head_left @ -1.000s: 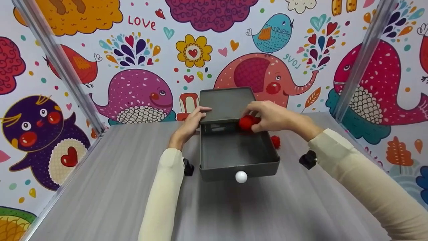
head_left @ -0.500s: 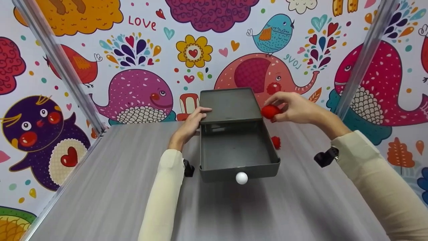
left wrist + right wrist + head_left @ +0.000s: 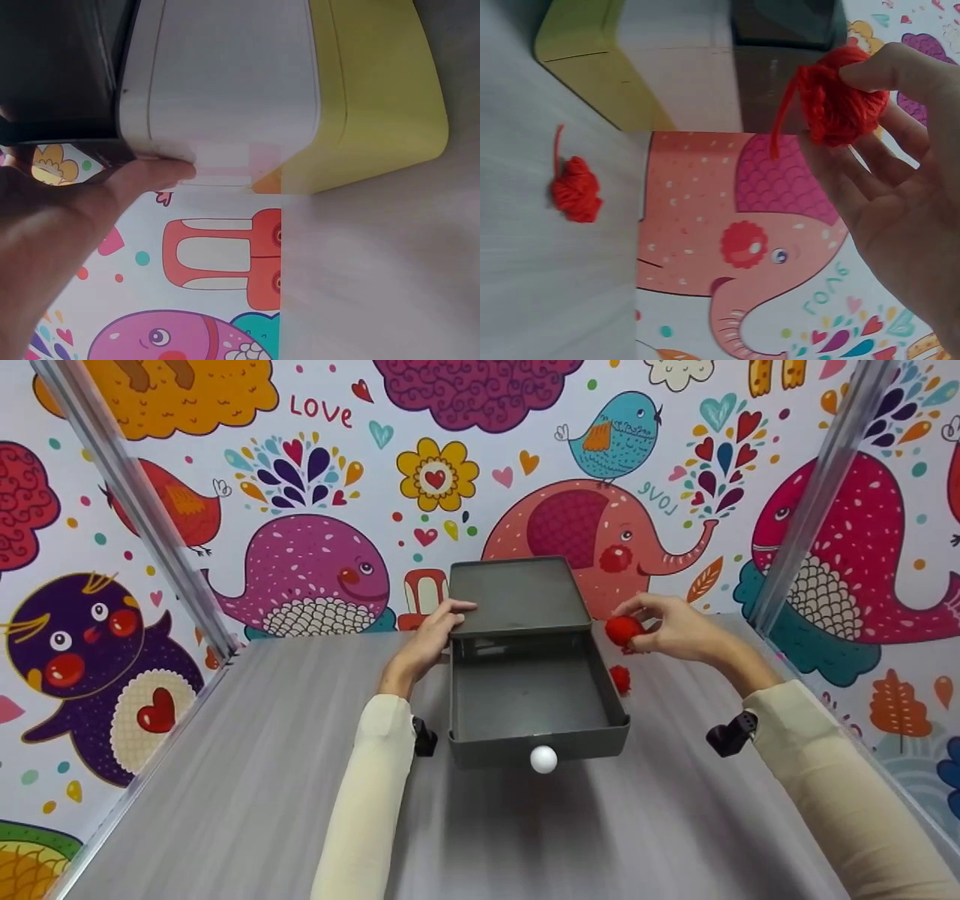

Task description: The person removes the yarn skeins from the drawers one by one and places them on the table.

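Note:
My left hand (image 3: 431, 641) rests against the left side of a small drawer cabinet (image 3: 225, 75), with fingertips on its dark grey top. My right hand (image 3: 675, 626) pinches a red yarn ball (image 3: 624, 631) between thumb and fingers, to the right of the cabinet and off the table. A short loose strand hangs from that ball in the right wrist view. The cabinet's top drawer (image 3: 536, 744) is pulled out towards me and holds nothing visible. A second red yarn ball (image 3: 577, 191) lies on the table, right of the cabinet, partly hidden by the drawer in the head view.
A round white knob (image 3: 544, 760) sticks out from the drawer's front. Below the dark section, the cabinet has white and yellow sections (image 3: 382, 90). The grey table (image 3: 285, 750) ends at a patterned wall (image 3: 315, 577) close behind the cabinet.
My right hand has carried the yarn ball from over the drawer out to the right, then slightly down. My left hand and the open drawer have stayed in place.

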